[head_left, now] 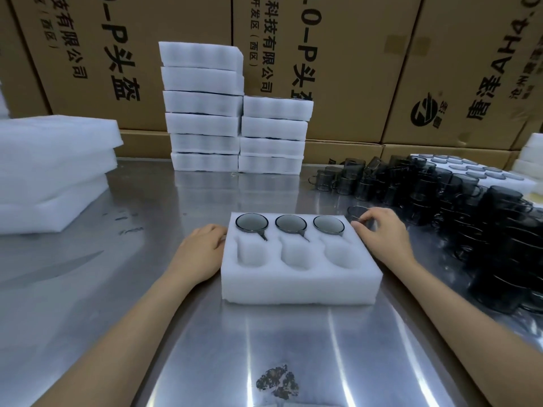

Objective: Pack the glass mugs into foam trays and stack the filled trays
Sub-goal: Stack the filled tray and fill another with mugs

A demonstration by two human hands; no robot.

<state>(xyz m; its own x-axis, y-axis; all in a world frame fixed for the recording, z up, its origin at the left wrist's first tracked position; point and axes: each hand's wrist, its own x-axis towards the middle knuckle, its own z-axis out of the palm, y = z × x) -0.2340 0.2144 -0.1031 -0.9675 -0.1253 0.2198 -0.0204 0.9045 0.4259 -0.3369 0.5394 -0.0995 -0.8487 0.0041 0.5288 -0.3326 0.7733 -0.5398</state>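
Far left: loose pile of foam sheets (50, 171), lying flat on the metal table (147, 289), well apart from the working tray.
Back, left of centre: taller stack of filled trays (202, 107), six high, standing against the cardboard cartons (352, 69).
Back, centre: shorter stack of filled trays (274, 135), four high, touching the right side of the taller stack.
Left hand (202, 254): resting against the left wall of the foam tray (299, 283), fingers loosely curled toward the foam, pressing on it rather than wrapped round anything.
Tray position: middle of the table, between both hands, long side facing the camera.
Tray far row: three glass mugs (289, 224) seated in the pockets, rims up and level with the foam, thin handles pointing toward the near row.
Tray near row: three pockets holding nothing, white foam showing inside each.
Table front: dark blotchy stain (277, 381) on the metal, nearer the camera than the tray.
Right hand (382, 233): at the far right corner of the tray, fingers curled and pinching the rim of a single mug (357, 214) standing on the table just beside the tray.
Right side: dense crowd of loose dark mugs (470, 210), upright and stacked, spreading along the right of the table.
Far right, back: flat foam sheet with round lids (473, 168), behind the mug crowd, partly hidden by it.
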